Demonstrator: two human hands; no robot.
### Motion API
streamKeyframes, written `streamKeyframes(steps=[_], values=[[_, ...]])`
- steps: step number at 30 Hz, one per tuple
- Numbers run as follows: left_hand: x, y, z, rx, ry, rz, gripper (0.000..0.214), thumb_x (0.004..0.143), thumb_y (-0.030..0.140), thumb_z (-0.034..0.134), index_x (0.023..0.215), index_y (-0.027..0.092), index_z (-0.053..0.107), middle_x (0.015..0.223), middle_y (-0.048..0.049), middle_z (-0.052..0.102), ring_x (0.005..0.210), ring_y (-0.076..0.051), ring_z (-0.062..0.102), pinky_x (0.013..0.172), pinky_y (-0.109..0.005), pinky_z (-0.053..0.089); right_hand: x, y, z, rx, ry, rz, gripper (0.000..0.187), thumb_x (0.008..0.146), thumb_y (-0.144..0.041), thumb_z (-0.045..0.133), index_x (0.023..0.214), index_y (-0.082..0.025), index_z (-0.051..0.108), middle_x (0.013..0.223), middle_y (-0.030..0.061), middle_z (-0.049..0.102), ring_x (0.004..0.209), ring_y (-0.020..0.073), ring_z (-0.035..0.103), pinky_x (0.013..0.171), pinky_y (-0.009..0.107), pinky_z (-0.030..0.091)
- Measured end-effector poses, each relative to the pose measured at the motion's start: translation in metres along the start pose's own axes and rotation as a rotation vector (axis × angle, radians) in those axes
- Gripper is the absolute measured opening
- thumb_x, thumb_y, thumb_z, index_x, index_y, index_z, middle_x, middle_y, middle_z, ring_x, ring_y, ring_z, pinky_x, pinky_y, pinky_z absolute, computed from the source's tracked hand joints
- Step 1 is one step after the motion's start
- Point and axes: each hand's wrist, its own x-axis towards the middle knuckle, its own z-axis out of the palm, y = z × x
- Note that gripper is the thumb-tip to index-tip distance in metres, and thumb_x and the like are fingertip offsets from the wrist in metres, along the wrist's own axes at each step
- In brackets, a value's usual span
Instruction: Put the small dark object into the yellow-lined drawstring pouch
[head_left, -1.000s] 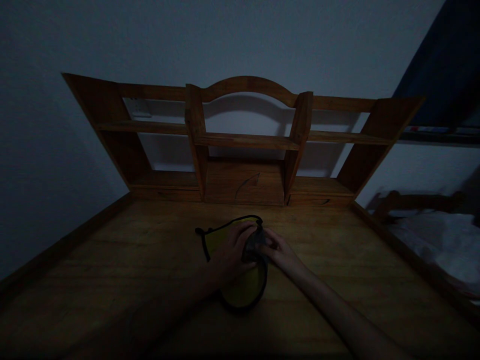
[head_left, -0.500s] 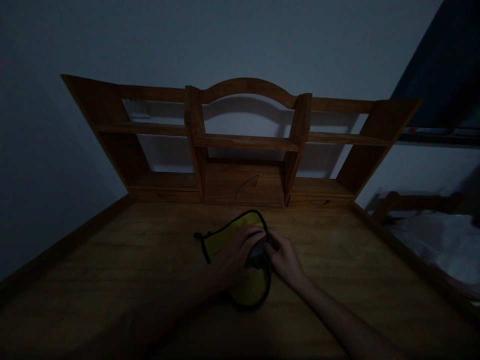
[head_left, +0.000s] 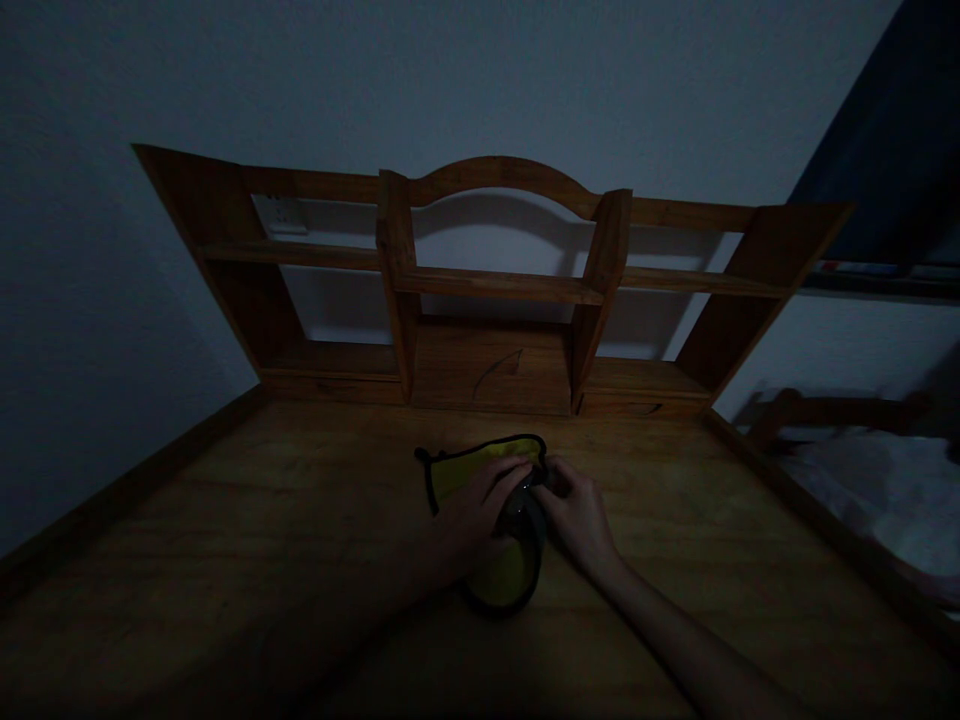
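Observation:
A yellow-green cloth-like piece (head_left: 504, 578) with black edging lies on the wooden desk, a small black tab at its far left corner. Over its middle, my left hand (head_left: 480, 505) is closed around a dark, shiny, rounded object (head_left: 517, 500); the dim light hides what kind it is. My right hand (head_left: 577, 510) is at the right side, thumb and fingers pinched together on the black edging right beside that object. The left palm and wrist cover part of the cloth.
A wooden desk (head_left: 315, 480) spreads all around, with raised side edges. Along its back stands a wooden shelf unit (head_left: 495, 287) with small drawers below. A wall socket (head_left: 285, 215) shows behind it at left. White bedding (head_left: 885, 490) is visible at right.
The far part of the cloth has shifted right and sunk a little lower. Both hands have moved slightly right, still at the dark object. The view has turned slightly.

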Motion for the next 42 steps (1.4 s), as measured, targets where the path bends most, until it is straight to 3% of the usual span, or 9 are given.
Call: streamKeyframes(steps=[9,13,16,25,34,39,42], values=[[-0.001,-0.007,0.002,-0.018,0.044,0.023,0.088,0.066,0.012,0.074,0.139,0.024,0.025,0.142,-0.0144,0.035,0.132,-0.032,0.036,0.105,-0.055,0.039,-0.001,0.004,0.004,0.076,-0.13,-0.006,0.022,0.084,-0.032,0.055,0.099,-0.018,0.061,0.077,0.0015,0.065,0.074,0.0194,0.062,0.066,0.028,0.05],[-0.001,-0.013,0.005,0.026,0.055,0.07,0.081,0.07,0.022,0.074,0.137,0.021,0.028,0.139,-0.0154,0.039,0.132,-0.031,0.035,0.106,-0.054,0.037,0.001,0.008,0.008,0.116,-0.158,-0.008,0.019,0.081,-0.03,0.058,0.096,-0.019,0.061,0.082,0.0017,0.066,0.076,0.0188,0.062,0.067,0.028,0.051],[-0.001,-0.013,0.006,0.049,0.063,0.057,0.08,0.07,0.02,0.073,0.137,0.02,0.028,0.137,-0.0137,0.041,0.131,-0.029,0.036,0.107,-0.051,0.037,0.001,0.011,0.01,0.143,-0.165,0.005,0.018,0.077,-0.025,0.059,0.094,-0.019,0.059,0.081,0.0007,0.065,0.073,0.0174,0.061,0.064,0.026,0.051],[0.0,-0.009,0.004,0.058,0.026,-0.043,0.088,0.066,0.013,0.073,0.14,0.023,0.026,0.138,-0.0124,0.039,0.128,-0.03,0.039,0.105,-0.05,0.04,-0.001,0.009,0.008,0.148,-0.172,0.0,0.046,0.067,-0.011,0.057,0.113,-0.018,0.054,0.103,0.0046,0.065,0.091,0.0196,0.063,0.08,0.031,0.053],[-0.002,-0.009,0.007,0.073,0.017,-0.039,0.088,0.064,0.014,0.074,0.138,0.024,0.029,0.138,-0.0111,0.039,0.128,-0.029,0.038,0.105,-0.048,0.04,-0.002,0.009,0.005,-0.017,-0.138,-0.02,0.03,0.081,-0.022,0.057,0.11,-0.018,0.059,0.092,0.0044,0.069,0.082,0.0206,0.064,0.073,0.03,0.05],[-0.002,-0.009,0.008,0.057,0.05,-0.041,0.087,0.064,0.019,0.076,0.138,0.023,0.03,0.136,-0.012,0.041,0.127,-0.03,0.04,0.105,-0.049,0.04,-0.002,0.002,0.0,-0.04,-0.162,-0.066,0.014,0.085,-0.022,0.053,0.095,-0.021,0.063,0.079,0.0015,0.067,0.082,0.0212,0.065,0.073,0.029,0.049],[-0.002,-0.011,0.009,0.047,0.075,-0.046,0.089,0.062,0.021,0.077,0.137,0.022,0.03,0.135,-0.0127,0.041,0.127,-0.03,0.041,0.105,-0.049,0.04,-0.002,-0.001,-0.001,-0.027,-0.165,-0.088,0.016,0.086,-0.02,0.05,0.094,-0.021,0.064,0.081,0.0016,0.067,0.082,0.0215,0.065,0.075,0.03,0.049]])
